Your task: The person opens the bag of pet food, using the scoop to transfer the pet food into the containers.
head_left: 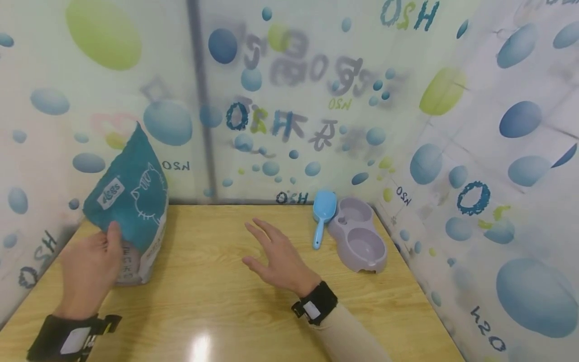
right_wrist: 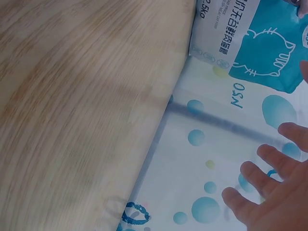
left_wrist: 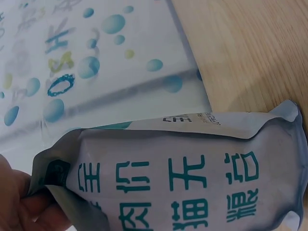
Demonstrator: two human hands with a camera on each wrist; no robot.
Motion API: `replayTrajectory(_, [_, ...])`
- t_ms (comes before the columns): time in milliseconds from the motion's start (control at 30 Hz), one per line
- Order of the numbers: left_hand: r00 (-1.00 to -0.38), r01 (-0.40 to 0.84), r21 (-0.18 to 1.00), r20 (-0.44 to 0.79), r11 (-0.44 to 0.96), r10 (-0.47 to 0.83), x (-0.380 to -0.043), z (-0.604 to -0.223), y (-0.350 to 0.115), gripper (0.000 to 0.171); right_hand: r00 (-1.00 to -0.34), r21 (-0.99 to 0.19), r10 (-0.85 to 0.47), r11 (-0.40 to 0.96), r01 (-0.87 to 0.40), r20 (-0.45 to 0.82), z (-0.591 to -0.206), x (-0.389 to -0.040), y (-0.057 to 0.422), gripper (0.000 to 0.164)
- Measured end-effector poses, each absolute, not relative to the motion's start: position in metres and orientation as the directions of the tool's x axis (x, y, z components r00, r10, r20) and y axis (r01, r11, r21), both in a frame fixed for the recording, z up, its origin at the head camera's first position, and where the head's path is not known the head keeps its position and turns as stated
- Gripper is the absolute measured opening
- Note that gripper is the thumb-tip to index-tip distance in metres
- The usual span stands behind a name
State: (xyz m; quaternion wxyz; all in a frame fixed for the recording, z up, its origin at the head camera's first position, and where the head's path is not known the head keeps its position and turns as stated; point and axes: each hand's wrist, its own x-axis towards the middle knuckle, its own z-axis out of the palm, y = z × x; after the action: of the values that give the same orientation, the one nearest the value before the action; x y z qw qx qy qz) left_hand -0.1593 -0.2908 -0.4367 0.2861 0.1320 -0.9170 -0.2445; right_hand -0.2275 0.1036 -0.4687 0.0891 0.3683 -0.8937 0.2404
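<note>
A teal and grey cat food bag (head_left: 135, 206) with a white cat outline stands upright at the left of the table. My left hand (head_left: 92, 261) grips its near side edge. In the left wrist view, the fingers (left_wrist: 36, 211) curl at a folded edge of the bag (left_wrist: 159, 178), whose side panel carries teal characters. Over the middle of the table, my right hand (head_left: 282, 261) has its fingers spread and holds nothing. From the right wrist, the bag (right_wrist: 226, 36) appears beyond those spread fingers (right_wrist: 257, 178), apart from them.
A blue scoop (head_left: 324, 206) lies toward the back right, its handle pointing at me. It touches or nearly touches a lilac double pet bowl (head_left: 345, 239). Bubble-printed sheets (head_left: 294, 90) wall in the wooden table (head_left: 203, 301) at the back and both sides.
</note>
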Motion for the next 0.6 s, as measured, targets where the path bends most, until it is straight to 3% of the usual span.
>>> replayTrajectory(600, [-0.833, -0.022, 0.525, 0.461, 0.851, -0.306, -0.151, -0.434, -0.259, 0.062, -0.69, -0.387, -0.641, 0.574, -0.722, 0.336, -0.466, -0.224, 0.082, 0.081])
